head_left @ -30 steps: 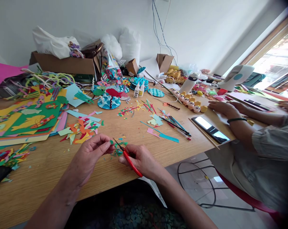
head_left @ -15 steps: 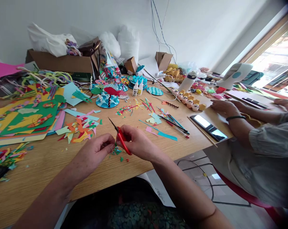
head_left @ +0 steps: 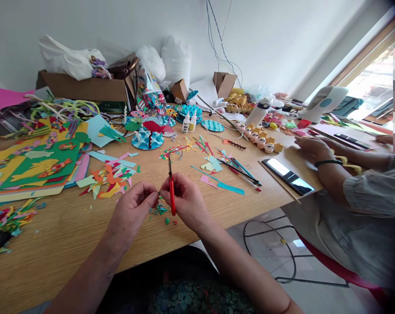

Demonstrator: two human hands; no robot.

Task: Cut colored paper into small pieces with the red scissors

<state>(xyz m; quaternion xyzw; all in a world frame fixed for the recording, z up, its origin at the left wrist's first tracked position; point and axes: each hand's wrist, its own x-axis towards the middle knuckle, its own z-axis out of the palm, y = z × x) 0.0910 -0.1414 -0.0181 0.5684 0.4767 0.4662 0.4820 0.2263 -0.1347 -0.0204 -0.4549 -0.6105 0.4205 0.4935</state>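
Red-handled scissors (head_left: 172,195) sit in my right hand (head_left: 185,201), their dark blades pointing away from me. My left hand (head_left: 136,209) has thumb and forefinger pinched together, the tips close to the right fingertips. Whatever the left fingers pinch is too small to make out. Below both hands, green and teal paper scraps (head_left: 159,210) lie on the wooden table (head_left: 86,244). A heap of orange, pink and yellow paper cuttings (head_left: 110,176) lies beyond my left hand.
Coloured paper sheets with fish cut-outs (head_left: 42,168) cover the left side. Two glue bottles (head_left: 189,122) stand behind a blue disc with a red fish (head_left: 153,126). Pens (head_left: 241,172) and a phone (head_left: 287,175) lie to the right, near a co-worker's hands (head_left: 315,150).
The scissors have swung from pointing up-left to pointing straight away from me. My two hands have drawn closer, fingertips nearly meeting. The co-worker's hands have shifted slightly.
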